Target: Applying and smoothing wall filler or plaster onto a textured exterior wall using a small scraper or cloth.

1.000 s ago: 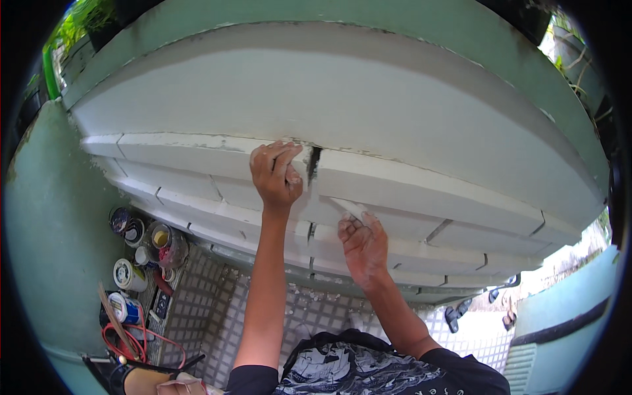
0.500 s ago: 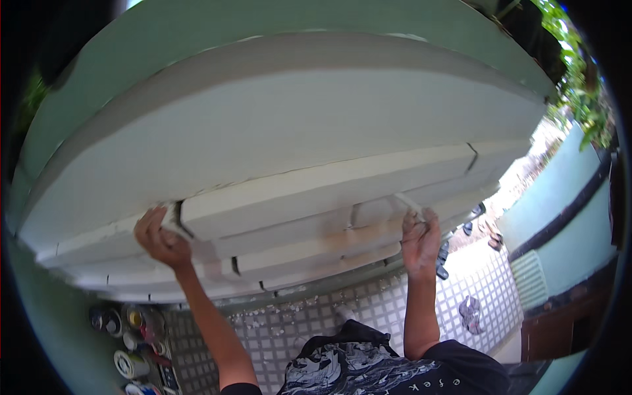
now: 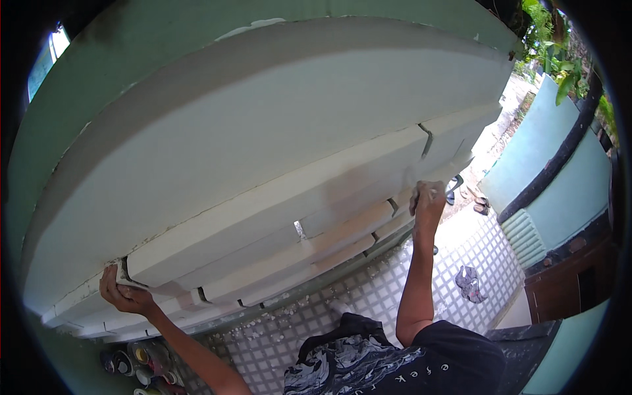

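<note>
A white stepped wall moulding [image 3: 276,210] of long blocks with narrow dark gaps runs across in front of me. My left hand [image 3: 126,293] is at its left part, the fingers curled round the end of a white block [image 3: 122,271] beside a dark gap. Whether this piece is loose or fixed I cannot tell. My right hand [image 3: 429,197] is raised in front of the moulding's right part, its fingers closed and dusted white. What it holds, if anything, is hidden by the fingers. A bright slot [image 3: 299,230] shows between two blocks in the middle row.
A green wall band [image 3: 164,59] curves above the white surface. White crumbs lie on the tiled floor [image 3: 309,322]. Paint cans [image 3: 141,355] stand at lower left, a crumpled cloth [image 3: 469,284] lies at right. Sandals [image 3: 482,205] and a brown cabinet [image 3: 559,286] are farther right.
The view has turned and tilted. My right hand has closed more; the thin white piece seen at its fingertips no longer shows. My left hand stays at the same gap.
</note>
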Demonstrator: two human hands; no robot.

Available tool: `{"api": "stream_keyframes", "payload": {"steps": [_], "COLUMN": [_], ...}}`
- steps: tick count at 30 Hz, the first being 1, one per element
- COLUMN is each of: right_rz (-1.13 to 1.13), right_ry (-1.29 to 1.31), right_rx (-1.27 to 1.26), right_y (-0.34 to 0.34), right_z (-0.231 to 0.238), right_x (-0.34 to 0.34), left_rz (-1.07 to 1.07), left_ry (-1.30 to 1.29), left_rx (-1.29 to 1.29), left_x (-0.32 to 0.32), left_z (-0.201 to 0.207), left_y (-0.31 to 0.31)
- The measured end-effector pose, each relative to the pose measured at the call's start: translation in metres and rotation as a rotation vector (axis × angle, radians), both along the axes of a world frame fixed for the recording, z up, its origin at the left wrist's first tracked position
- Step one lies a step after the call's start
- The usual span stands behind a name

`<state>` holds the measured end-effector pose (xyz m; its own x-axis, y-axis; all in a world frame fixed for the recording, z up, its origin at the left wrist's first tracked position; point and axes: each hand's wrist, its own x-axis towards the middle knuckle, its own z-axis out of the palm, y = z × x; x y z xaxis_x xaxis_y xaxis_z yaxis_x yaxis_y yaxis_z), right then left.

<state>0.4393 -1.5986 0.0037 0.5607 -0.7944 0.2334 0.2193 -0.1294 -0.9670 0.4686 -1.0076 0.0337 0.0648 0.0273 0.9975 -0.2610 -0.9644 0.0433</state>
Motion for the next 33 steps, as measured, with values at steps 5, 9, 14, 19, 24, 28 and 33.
{"api": "stream_keyframes", "payload": {"steps": [5, 9, 14, 19, 24, 28, 33], "right_rz": [0.183, -0.001, 0.010, 0.085, 0.593, 0.849, 0.790], "right_ry": [-0.046, -0.347, -0.390, -0.469, -0.300, -0.247, -0.335], "right_rx": [0.028, 0.154, 0.261, 0.307, 0.331, -0.009, 0.146], "right_y": [0.008, 0.010, 0.049, 0.150, 0.267, 0.325, 0.305], "right_z": [0.021, -0.003, -0.009, -0.003, -0.017, -0.019, -0.010], "right_x": [0.003, 0.015, 0.025, 0.020, -0.022, -0.037, -0.019], "left_rz": [-0.004, -0.012, -0.030, -0.056, -0.096, -0.066, -0.086], "left_ry": [0.016, 0.032, 0.039, 0.036, -0.031, 0.021, 0.027], "left_rx": [-0.022, -0.041, -0.071, -0.035, -0.020, 0.031, -0.015], "left_x": [-0.003, -0.006, -0.007, -0.006, -0.004, -0.008, -0.007], "left_z": [0.003, 0.007, 0.009, 0.007, 0.012, 0.014, 0.010], "left_y": [-0.005, -0.013, -0.014, -0.008, -0.013, -0.004, -0.001]}}
